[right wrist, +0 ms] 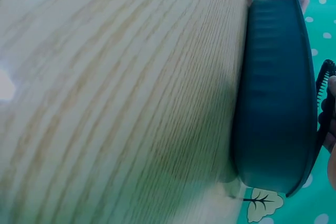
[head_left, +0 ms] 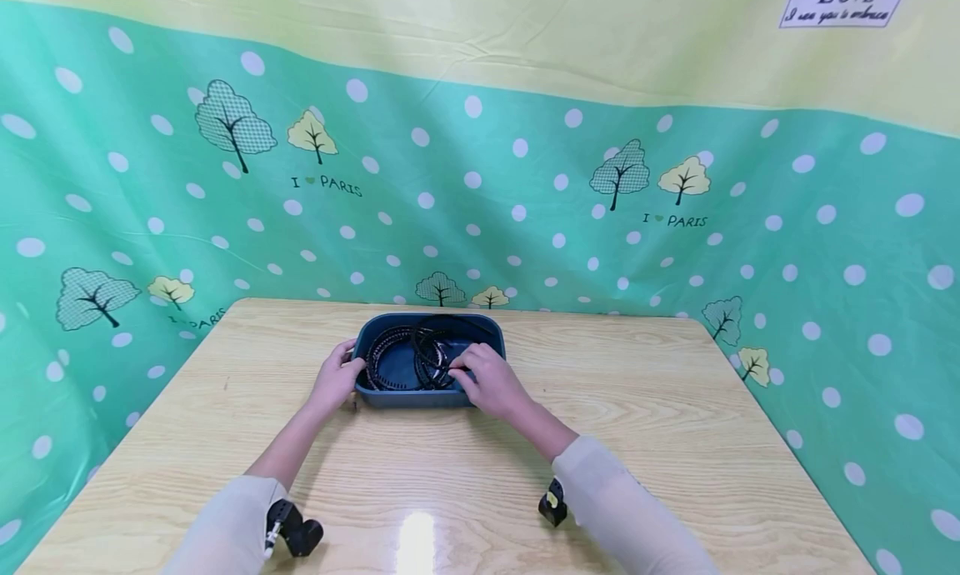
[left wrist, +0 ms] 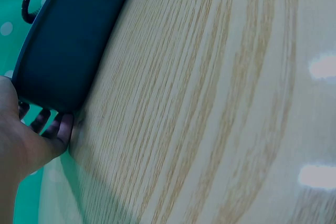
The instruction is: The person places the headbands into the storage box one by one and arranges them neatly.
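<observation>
A dark blue rectangular bin (head_left: 416,399) stands on the table and contains several black headbands (head_left: 372,347), some with toothed inner edges. My left hand (head_left: 336,380) grips the bin's left end, thumb over the rim and fingers against the outer wall. The left wrist view shows those fingers (left wrist: 64,128) curled under the bin's end. Over the bin's right half, my right hand (head_left: 491,382) pinches a black headband. In the right wrist view, this toothed headband (right wrist: 324,77) rises above the rim beside the fingers. Part of the right hand (right wrist: 331,135) is cut off there.
The bin sits toward the back of a light wooden table (head_left: 420,475). Behind it hangs a green and yellow curtain (head_left: 465,142) with dots and trees. A small black camera is strapped at each wrist.
</observation>
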A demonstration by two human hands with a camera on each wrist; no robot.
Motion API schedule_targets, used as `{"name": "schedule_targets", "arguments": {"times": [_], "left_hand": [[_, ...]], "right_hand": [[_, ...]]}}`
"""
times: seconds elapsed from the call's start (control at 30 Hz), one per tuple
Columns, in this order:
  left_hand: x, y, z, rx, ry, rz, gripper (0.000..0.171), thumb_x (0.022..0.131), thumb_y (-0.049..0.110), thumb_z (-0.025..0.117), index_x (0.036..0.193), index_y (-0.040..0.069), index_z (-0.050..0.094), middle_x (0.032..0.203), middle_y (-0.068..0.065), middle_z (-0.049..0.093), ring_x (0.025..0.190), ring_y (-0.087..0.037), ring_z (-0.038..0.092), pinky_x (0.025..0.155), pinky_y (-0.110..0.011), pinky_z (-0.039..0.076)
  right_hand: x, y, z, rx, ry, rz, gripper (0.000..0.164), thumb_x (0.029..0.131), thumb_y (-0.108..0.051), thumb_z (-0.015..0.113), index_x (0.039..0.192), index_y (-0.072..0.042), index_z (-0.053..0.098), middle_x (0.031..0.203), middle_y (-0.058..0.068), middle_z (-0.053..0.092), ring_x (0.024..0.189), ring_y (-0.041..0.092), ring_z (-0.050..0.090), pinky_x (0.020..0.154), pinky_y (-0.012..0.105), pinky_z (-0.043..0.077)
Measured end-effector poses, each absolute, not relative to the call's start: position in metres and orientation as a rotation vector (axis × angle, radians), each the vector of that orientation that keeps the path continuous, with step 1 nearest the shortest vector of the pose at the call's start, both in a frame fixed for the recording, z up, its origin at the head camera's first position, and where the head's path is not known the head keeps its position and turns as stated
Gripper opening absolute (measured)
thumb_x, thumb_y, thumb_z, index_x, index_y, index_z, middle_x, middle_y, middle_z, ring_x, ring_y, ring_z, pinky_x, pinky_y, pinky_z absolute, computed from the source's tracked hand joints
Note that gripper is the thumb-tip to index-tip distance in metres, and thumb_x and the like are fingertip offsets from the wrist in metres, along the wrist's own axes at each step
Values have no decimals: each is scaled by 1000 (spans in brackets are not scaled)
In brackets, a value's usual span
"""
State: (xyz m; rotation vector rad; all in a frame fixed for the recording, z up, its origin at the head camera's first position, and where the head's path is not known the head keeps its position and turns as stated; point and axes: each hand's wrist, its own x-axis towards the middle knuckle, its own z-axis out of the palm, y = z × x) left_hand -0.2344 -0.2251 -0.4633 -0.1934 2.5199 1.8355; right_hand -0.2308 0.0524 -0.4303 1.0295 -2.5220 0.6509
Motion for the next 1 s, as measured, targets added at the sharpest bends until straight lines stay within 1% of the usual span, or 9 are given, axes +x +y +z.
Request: {"name": "schedule_targets", "arguments": {"times": [0.17,0.37,0.57,0.83,1.0], "left_hand": [[-235,-226,-465,-192,2520,1830,52,95,15,37,146,7,28,138,-25,38,118,-35,48,75,-24,50],[-236,-227,-467,-182,2529,1823,53,95,15,37,146,6,27,138,-25,38,120,-35,47,78,-25,50],[-236,-226,-466,-185,2518,1835,53,95,15,37,146,6,27,138,-25,39,118,-35,49,75,-24,51],[-235,-225,-465,-195,2521,1833,52,95,15,38,146,7,28,138,-25,39,118,-34,49,77,-24,50],[-235,-225,-464,-205,2517,1837,52,96,16,38,146,7,28,138,-24,39,119,-35,48,78,-25,51]], "right_hand": [[-231,53,-432,1029,-2549,645,12,91,-19,59,94,-11,68,91,-1,63,89,14,56,82,28,49],[-232,54,-434,1035,-2560,651,12,91,-19,60,93,-11,68,90,-1,62,89,15,56,95,32,47],[-231,55,-434,1043,-2566,626,13,91,-19,60,92,-10,69,89,-1,63,89,15,56,97,31,46],[-230,55,-433,1029,-2638,615,16,91,-21,60,95,-11,72,90,-2,63,89,14,56,82,28,50],[-232,56,-435,1015,-2660,555,22,93,-24,57,97,-11,74,95,-1,67,92,14,58,82,28,50]]}}
